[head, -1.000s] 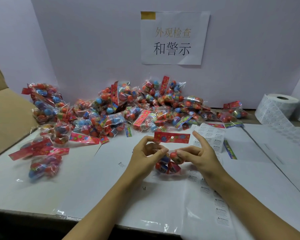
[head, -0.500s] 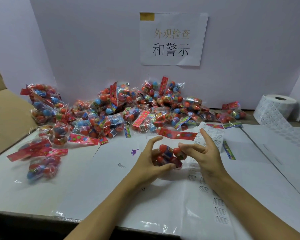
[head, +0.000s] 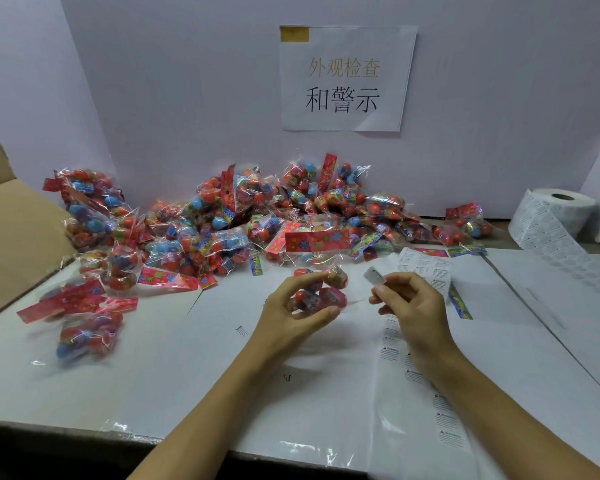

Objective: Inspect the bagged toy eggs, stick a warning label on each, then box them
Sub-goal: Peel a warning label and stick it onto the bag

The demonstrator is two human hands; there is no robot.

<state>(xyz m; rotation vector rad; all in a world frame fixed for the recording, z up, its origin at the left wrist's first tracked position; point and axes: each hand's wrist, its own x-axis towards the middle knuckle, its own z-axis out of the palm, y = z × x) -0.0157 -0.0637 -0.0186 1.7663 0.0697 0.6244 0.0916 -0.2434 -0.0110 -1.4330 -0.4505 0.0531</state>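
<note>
You face pale lilac wall [head: 174, 98], plain, evenly lit, soft light, no hard shadows. Second lilac panel [head: 25, 109] angles in at your left, meeting back wall in corner. White paper sign [head: 347, 77] fixed to back wall, yellowish tape at its top left corner, lower right corner curling; upper line of characters faint gold, lower line black. Tabletop [head: 174, 368] covered in white sheets, seams visible. Near edge glossy; dark below it.
</note>
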